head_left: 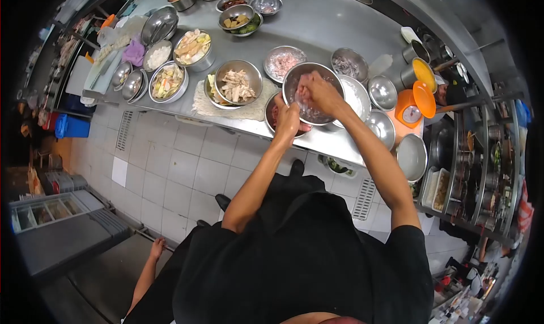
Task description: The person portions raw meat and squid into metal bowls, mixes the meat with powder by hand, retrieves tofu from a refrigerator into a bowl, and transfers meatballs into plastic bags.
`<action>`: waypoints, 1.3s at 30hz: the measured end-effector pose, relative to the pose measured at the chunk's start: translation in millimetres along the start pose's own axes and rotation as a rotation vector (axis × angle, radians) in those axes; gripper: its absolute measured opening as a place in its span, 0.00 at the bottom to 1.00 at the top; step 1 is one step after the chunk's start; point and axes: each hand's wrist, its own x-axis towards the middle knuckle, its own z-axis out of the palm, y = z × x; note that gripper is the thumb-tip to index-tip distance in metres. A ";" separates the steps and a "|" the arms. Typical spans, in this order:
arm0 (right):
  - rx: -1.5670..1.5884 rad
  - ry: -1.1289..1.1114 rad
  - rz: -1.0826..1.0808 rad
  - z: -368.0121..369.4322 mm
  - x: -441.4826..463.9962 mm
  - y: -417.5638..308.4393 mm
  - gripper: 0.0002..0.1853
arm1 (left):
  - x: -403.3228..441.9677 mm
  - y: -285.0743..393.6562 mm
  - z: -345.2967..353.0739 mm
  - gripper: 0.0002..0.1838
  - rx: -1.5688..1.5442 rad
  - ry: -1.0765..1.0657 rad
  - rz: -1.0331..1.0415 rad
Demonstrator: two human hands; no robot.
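A metal mixing bowl (290, 81) with wet, pinkish contents is tilted toward me at the table's front edge. My left hand (288, 120) grips its near left rim. Inside it, my right hand (318, 92) has its fingers curled into the contents; what they hold, if anything, is hidden. Partly beneath my left hand is another metal bowl (270, 110) with reddish contents. Behind stands a bowl of pale pink pieces (285, 62), and a bowl of greyish strips (349, 63) is to the right. A bowl of pale cut strips (238, 87) stands to the left.
Bowls of cut vegetables (168, 81) line the steel table (317, 24) on the left. Several metal bowls (382, 93) and an orange container (409, 106) crowd the right. A steel shelf (453, 35) overhangs the right side. Another person's hand (157, 248) shows at lower left.
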 end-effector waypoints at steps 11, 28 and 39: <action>-0.029 -0.053 0.005 4.4 -23.6 -56.9 0.20 | -28.7 -14.3 -33.0 0.21 0.073 -0.068 -0.122; 0.099 0.260 0.636 34.8 -212.6 -39.6 0.33 | -71.9 -117.4 -30.9 0.27 0.114 -0.323 -0.620; 1.336 0.616 0.871 144.0 -281.2 47.2 0.17 | -2.1 -118.9 -5.3 0.39 0.825 -0.312 -0.176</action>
